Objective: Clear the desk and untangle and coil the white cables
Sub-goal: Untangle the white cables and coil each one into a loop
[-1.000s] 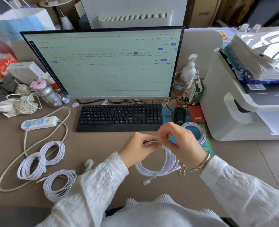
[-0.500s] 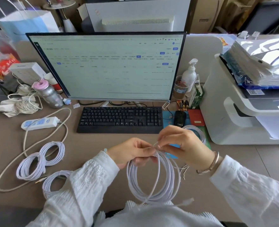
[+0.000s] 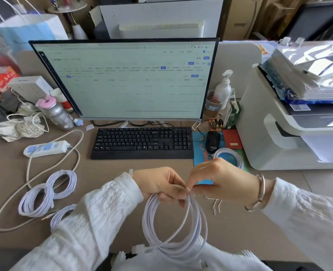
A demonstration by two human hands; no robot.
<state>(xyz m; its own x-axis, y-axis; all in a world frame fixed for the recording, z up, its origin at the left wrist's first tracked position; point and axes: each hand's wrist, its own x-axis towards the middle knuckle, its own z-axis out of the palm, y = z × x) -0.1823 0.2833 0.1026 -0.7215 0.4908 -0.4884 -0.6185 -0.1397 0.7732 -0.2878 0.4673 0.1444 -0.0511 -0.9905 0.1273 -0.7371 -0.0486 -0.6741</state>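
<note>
My left hand [image 3: 162, 183] grips the top of a white cable coil [image 3: 174, 227], fingers curled round the bunched loops. My right hand [image 3: 223, 179] pinches the same spot from the other side, fingertips meeting the left ones. The coil hangs down from both hands over the near edge of the desk [image 3: 106, 169], its bottom loops against my white top, a connector end sticking out at lower left of the loop.

Toward the left edge of the desk lie two finished coils [image 3: 48, 191] touching each other, a third coil [image 3: 60, 216] partly under my left sleeve. A thick beige cord [image 3: 34, 177] loops around them and runs to the power strip [image 3: 46, 148] further back. Another white coil [image 3: 229, 156] sits on the mouse pad just beside the mouse [image 3: 212, 141], right of the keyboard [image 3: 142, 142]. Monitor [image 3: 126, 79] stands along the back edge, printer [image 3: 291, 130] at the right edge. Tangled cord pile [image 3: 27, 128] back left by a silver bottle [image 3: 57, 115].
</note>
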